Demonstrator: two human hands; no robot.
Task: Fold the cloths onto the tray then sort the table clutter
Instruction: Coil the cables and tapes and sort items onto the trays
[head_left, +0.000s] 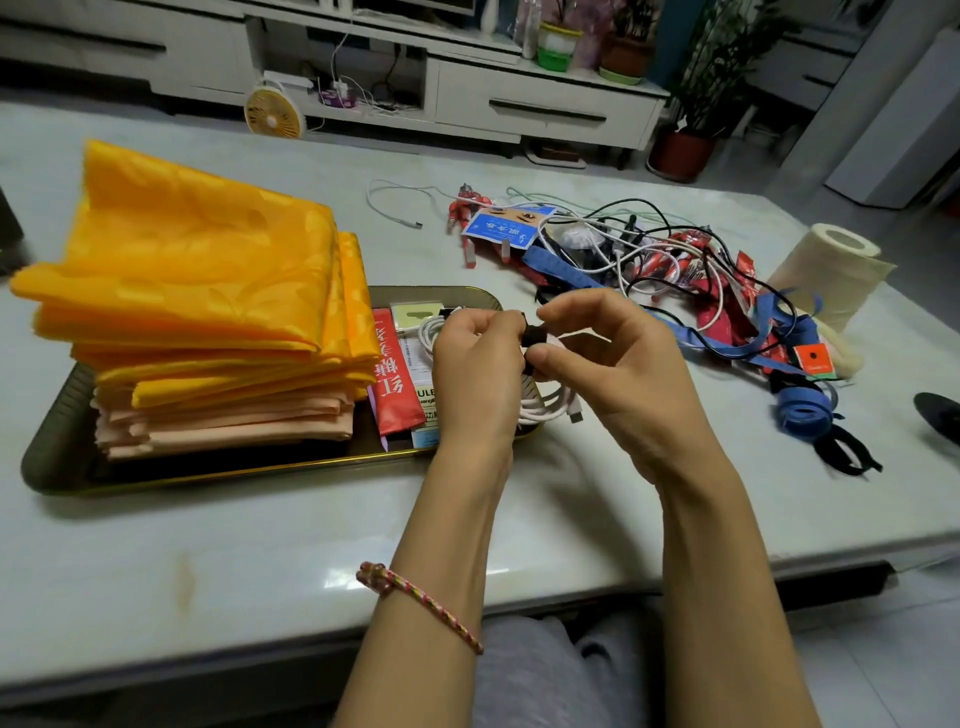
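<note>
- Head view: both hands meet above the right end of the tray (57, 441), just over the counter (260, 545).
- The left hand (475, 364) has its fingers curled tight and pinches one side of a small black tie (532, 338).
- The right hand (608, 353) pinches the other side of the black tie between thumb and forefinger, with the other fingers loosely bent.
- A coiled white cable (545, 405) hangs just under the two hands, over the tray's right edge; whether the tie already wraps it I cannot tell.
- Folded yellow cloths (208, 270) lie stacked on the left part of the tray, on top of folded peach cloths (234, 421).
- A red sachet (397, 379) lies in the tray just beside the stack, with other small packets next to it.
- A tangle of cables (649, 249), mixed with red wrappers and a blue card, lies on the counter beyond the hands.
- A rolled blue strap (802, 415) sits at the right, near a paper roll (831, 270) lying on its side.
</note>
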